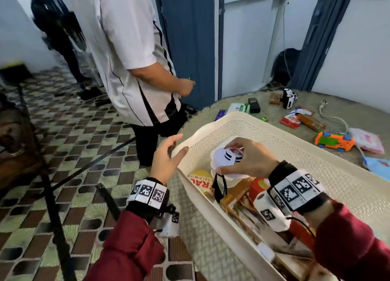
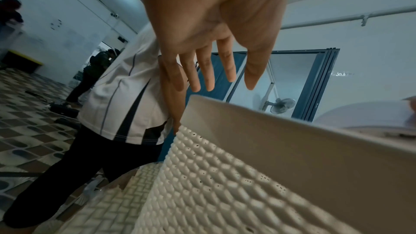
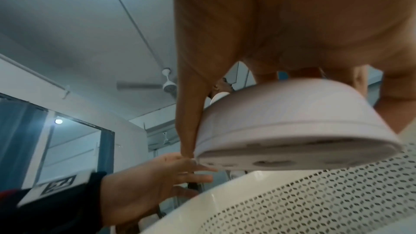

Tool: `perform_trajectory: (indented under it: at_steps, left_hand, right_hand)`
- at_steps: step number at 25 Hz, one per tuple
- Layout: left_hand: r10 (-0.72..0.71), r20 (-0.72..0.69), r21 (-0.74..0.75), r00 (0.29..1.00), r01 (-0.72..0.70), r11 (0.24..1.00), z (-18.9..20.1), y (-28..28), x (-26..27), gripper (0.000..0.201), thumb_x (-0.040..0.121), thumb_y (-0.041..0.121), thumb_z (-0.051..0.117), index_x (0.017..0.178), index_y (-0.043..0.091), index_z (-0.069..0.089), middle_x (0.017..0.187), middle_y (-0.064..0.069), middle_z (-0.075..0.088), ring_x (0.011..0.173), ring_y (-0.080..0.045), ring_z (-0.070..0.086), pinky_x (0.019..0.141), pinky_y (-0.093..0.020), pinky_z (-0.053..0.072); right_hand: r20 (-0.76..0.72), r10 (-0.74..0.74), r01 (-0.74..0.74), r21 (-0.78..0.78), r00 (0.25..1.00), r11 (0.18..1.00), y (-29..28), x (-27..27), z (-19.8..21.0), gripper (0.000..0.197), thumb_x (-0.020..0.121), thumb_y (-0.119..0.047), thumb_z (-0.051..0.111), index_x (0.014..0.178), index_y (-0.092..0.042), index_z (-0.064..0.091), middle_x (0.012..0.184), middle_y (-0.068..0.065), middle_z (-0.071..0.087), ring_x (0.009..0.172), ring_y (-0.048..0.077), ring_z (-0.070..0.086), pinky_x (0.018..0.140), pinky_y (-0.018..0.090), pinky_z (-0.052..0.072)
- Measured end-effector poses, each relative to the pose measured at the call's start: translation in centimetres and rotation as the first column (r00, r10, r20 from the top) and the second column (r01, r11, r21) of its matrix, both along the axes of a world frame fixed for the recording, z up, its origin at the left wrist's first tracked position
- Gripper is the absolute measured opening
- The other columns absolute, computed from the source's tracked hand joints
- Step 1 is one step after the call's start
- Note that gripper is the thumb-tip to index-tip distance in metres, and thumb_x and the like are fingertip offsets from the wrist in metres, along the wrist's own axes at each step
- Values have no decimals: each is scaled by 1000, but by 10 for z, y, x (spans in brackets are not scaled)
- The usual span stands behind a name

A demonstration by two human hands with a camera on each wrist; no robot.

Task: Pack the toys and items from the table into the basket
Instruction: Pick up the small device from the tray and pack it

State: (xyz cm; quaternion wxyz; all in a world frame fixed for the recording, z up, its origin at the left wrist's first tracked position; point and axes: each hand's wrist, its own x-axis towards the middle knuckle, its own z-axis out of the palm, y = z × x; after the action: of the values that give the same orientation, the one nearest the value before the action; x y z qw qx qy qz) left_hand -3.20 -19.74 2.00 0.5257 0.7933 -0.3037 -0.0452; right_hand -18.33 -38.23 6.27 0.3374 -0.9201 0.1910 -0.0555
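A cream perforated basket (image 1: 316, 154) stands on the table and holds several snack packets (image 1: 242, 194). My right hand (image 1: 238, 160) grips a white toy car with black stripes (image 1: 226, 160) just above the basket's inside, near its left end. In the right wrist view the fingers curl over the white toy (image 3: 292, 122) from above. My left hand (image 1: 168, 154) hovers with straight, spread fingers (image 2: 209, 70) beside the basket's left corner rim (image 2: 270, 131); I cannot tell whether it touches the rim.
On the woven table top beyond the basket lie an orange-green toy car (image 1: 334, 141), a black-and-white toy truck (image 1: 288, 98), red snack packets (image 1: 292, 120), a pink pouch (image 1: 368, 140), a white cable (image 1: 333, 117). A person in a white shirt (image 1: 130, 59) stands left of the table.
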Motion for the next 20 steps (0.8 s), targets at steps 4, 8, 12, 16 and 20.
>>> perform_trajectory:
  at_steps: [4,8,12,16,20]
  left_hand:
    - [-126,-62,61,990,129,990,-13,-24,47,43,86,14,69,127,13,56,115,-1,61,107,-11,54,80,3,34]
    - [-301,-105,113,948,312,943,-20,-45,78,42,83,7,70,121,21,60,104,0,66,97,-11,62,81,-16,44]
    - [-339,-132,71,932,350,934,-24,-46,85,40,83,6,69,116,29,63,97,12,69,90,-3,65,78,-18,51]
    - [-344,-195,-20,918,347,938,-27,-44,84,35,83,2,68,105,30,64,92,14,69,85,0,67,73,-16,54]
    - [-339,-275,-114,900,320,941,-28,-43,83,29,81,-2,68,99,21,67,86,6,73,80,-5,69,67,-14,52]
  right_hand:
    - [-69,-7,4,-40,998,999,3,29,-27,74,52,-59,82,112,-28,53,110,-1,54,106,17,48,84,28,39]
    - [-95,-33,29,-43,995,999,13,56,-43,68,56,-54,82,111,-30,50,106,-2,53,102,17,46,82,28,35]
    - [-126,-20,19,-6,992,1000,27,71,-54,72,48,-64,73,110,-34,51,107,-9,53,102,14,47,87,30,36]
    - [-190,9,-13,-18,982,1000,36,75,-69,71,49,-67,70,110,-39,50,115,-13,53,109,14,44,99,34,33]
    - [-183,86,-81,37,979,996,41,78,-77,72,54,-63,73,118,-39,48,128,-13,49,119,13,40,101,27,30]
